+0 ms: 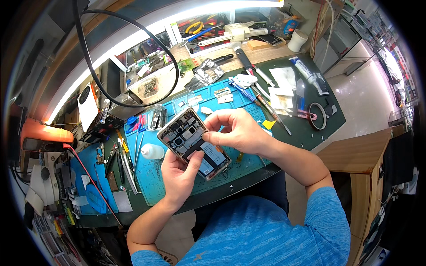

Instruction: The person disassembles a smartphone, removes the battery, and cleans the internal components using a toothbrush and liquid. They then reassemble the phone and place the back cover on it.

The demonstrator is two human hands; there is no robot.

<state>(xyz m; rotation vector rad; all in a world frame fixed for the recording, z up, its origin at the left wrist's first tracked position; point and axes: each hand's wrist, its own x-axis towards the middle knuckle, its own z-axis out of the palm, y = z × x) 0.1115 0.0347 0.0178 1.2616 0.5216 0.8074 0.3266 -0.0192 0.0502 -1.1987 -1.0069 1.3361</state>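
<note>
Over the middle of the blue work mat (153, 177) we hold an opened phone (194, 142), its back cover off so that the circuit board and battery show, tilted with one end toward the far left. Our left hand (177, 175) cups it from below at the near side, fingers curled under the frame and the thumb pressed up onto the battery label. Our right hand (237, 131) comes in from the right, fingers bent and partly closed, the thumb and forefinger pinching at the phone's right edge near the top of the battery; whether they grip a small part we cannot tell. Just left of the phone a small white bottle (152, 151) lies on the mat, and tweezers (128, 165) rest beside it. Farther off, a second bare phone frame (156, 117) lies on the mat. To the right, a roll of tape (317, 116) and a white glue tube (309, 74) lie on the green table (310, 135).
</note>
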